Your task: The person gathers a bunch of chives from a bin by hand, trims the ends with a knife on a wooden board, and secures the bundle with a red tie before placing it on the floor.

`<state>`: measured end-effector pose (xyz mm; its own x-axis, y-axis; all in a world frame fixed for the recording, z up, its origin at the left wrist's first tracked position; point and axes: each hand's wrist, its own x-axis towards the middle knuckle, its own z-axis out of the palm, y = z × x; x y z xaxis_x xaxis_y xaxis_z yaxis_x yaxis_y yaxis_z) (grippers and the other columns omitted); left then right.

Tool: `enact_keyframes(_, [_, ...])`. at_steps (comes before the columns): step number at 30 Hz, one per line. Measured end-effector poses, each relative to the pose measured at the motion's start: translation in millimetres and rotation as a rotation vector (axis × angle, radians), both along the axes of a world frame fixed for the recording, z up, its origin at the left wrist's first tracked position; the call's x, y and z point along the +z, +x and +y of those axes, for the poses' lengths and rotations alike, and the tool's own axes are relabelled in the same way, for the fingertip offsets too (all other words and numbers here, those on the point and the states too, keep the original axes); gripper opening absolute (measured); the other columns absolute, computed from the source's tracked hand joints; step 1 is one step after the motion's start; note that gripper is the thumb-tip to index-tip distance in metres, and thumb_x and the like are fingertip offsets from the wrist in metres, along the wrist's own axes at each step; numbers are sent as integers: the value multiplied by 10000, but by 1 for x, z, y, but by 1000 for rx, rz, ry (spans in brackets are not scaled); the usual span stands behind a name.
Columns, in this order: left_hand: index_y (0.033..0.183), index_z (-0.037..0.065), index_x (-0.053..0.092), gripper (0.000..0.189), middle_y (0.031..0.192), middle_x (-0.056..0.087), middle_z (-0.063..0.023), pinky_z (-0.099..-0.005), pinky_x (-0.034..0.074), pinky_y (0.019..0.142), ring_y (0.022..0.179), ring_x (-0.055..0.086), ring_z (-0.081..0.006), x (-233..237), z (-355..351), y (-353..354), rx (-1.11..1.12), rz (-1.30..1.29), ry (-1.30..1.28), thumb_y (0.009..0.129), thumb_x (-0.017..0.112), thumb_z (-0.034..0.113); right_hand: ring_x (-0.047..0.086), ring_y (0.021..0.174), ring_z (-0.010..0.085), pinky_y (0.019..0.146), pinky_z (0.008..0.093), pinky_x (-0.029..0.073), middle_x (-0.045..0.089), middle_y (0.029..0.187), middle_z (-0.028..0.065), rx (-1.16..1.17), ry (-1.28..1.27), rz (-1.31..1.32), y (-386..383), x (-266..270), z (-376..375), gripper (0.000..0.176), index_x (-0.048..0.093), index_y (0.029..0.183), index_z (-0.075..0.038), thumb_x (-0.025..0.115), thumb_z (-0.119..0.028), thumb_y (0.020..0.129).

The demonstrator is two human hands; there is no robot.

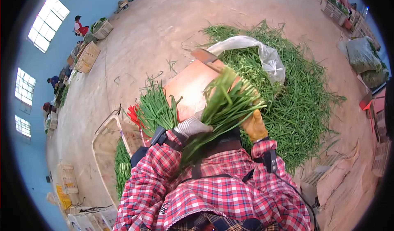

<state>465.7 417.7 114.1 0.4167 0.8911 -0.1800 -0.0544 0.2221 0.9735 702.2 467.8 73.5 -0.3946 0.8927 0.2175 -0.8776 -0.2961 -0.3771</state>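
Observation:
My left hand [191, 126], in a pale glove, is closed around a bunch of green stalks [225, 97], probably chives. Its leafy part is blurred, and the pale cut ends point to the right. At those ends is my right hand [254, 126] in a yellow glove, closed against the lower stalks; some of its fingers are hidden. Below the bunch lies a light board [186, 87], with a broad blade [207, 58] at its far corner. A second bunch [154, 110] rests left of the board, next to red ties [134, 115].
A big heap of loose green stalks [299, 108] spreads to the right, with a clear plastic bag [271, 60] on it. At my left is a long crate [100, 149] holding greens. Crates [88, 58] and people line the walls. Several sacks [361, 54] stand far right.

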Motion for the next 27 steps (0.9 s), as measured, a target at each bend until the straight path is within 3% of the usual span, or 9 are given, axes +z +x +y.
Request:
enact_keyframes(4, [1442, 46, 282, 779, 1328, 510, -199, -333, 430, 997, 1210, 525, -280, 21, -4, 29, 117, 873, 325, 758, 653, 13, 412, 1304, 258, 1076, 434, 371, 350, 1475, 36, -35, 69, -104, 6, 12, 11, 965, 71, 1515, -271, 734, -310, 814])
enact_keyframes(5, [1427, 43, 285, 778, 1270, 517, -250, -356, 462, 955, 1172, 542, -346, 4, -4, 31, 159, 927, 403, 747, 662, 34, 417, 1299, 257, 1067, 432, 384, 351, 1473, 40, -51, 84, -118, 7, 10, 11, 985, 62, 1515, -271, 743, -315, 805])
enact_keyframes(9, [1403, 76, 345, 749, 1271, 505, -189, -431, 484, 847, 1037, 572, -366, 6, -16, 59, 195, 1282, 487, 714, 635, 26, 435, 1275, 262, 1057, 425, 395, 366, 1454, 75, -148, 3, -187, 15, 11, 6, 1057, 48, 1516, -275, 780, -358, 757])
enact_keyframes(13, [1370, 39, 382, 661, 1314, 474, -186, -428, 469, 843, 1127, 507, -345, 1, -30, 69, 83, 1419, 716, 739, 579, 52, 508, 1175, 247, 980, 395, 458, 460, 1373, 112, -137, -88, -78, 24, 24, 10, 980, 66, 1517, -285, 723, -131, 806])
enact_keyframes(17, [1360, 33, 395, 646, 1330, 463, -201, -462, 447, 885, 1145, 497, -363, 4, -31, 70, 7, 1407, 705, 743, 583, 53, 509, 1177, 248, 942, 378, 488, 436, 1403, 141, -80, -65, -96, 25, 15, 25, 972, 81, 1517, -280, 711, -88, 801])
enact_keyframes(21, [1369, 29, 386, 703, 1340, 454, -200, -471, 423, 927, 1189, 466, -372, 11, -29, 65, -72, 1313, 661, 713, 633, 90, 574, 1097, 261, 899, 408, 522, 435, 1400, 194, -100, -34, -180, 22, 14, 31, 906, 106, 1517, -246, 686, -156, 826])
enact_keyframes(24, [1363, 13, 385, 763, 1324, 453, -222, -457, 413, 964, 1204, 451, -385, 12, -25, 58, -80, 1253, 681, 675, 692, 134, 561, 1121, 265, 900, 425, 520, 425, 1406, 195, 63, 15, -123, 24, 22, 39, 946, 99, 1517, -248, 707, -143, 800])
enact_keyframes(25, [1347, -1, 394, 778, 1308, 458, -234, -445, 414, 978, 1202, 451, -398, 13, -24, 56, -66, 1226, 696, 656, 718, 149, 566, 1084, 261, 911, 417, 513, 524, 1274, 163, 35, -15, -119, 19, 34, 37, 957, 123, 1516, -212, 721, -133, 773])
enact_keyframes(27, [1331, -15, 408, 786, 1291, 463, -245, -428, 412, 998, 1206, 445, -412, 17, -24, 51, -52, 1152, 693, 645, 744, 171, 572, 1048, 247, 903, 382, 509, 567, 1170, 126, 30, 9, -108, 17, 28, 41, 931, 173, 1508, -190, 713, -90, 757])
